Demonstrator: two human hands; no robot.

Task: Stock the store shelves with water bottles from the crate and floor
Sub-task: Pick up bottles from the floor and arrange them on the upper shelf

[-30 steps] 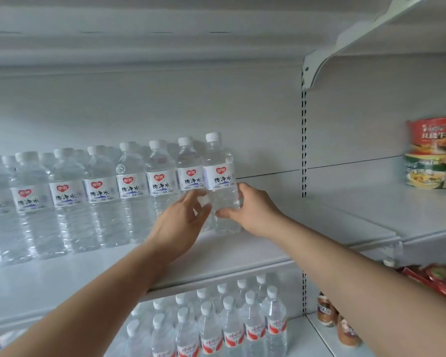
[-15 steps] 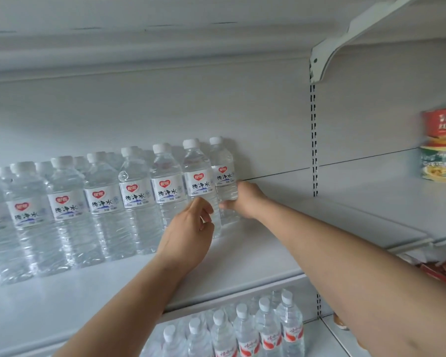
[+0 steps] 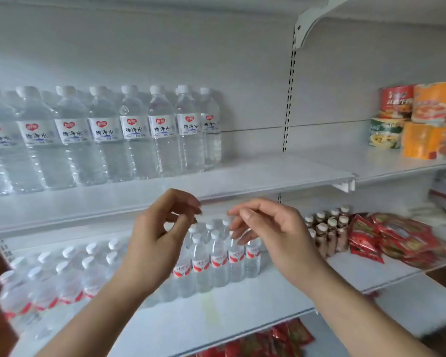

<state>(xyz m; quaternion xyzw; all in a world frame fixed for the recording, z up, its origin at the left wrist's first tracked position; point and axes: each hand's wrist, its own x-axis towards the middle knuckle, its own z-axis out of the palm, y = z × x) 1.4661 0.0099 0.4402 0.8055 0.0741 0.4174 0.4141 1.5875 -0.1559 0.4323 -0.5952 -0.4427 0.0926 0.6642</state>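
Where the upper shelf [image 3: 268, 173] is stocked: a row of water bottles [image 3: 135, 132] is stood upright along the back wall, white caps up, heart-logo labels turned forward.
End of the row: the last bottle [image 3: 211, 127] is tucked slightly behind its neighbour, and bare shelf is left to its right.
Left hand [image 3: 160, 238]: held in the air just below the upper shelf's front edge, fingers loosely curled, and nothing is gripped.
Right hand [image 3: 273, 233]: held near the left one but apart from it, fingers relaxed and bent, and nothing is gripped here either.
Lower shelf [image 3: 229, 313]: smaller red-label bottles [image 3: 218, 261] are packed in rows behind both hands; those at the left are blurred.
Right of those: brown bottles [image 3: 328, 233] with pale caps are grouped, and red packets [image 3: 397, 238] are piled beside them.
Far right, upper level: noodle cups [image 3: 394, 106] and orange packs [image 3: 433, 119] are stacked together.
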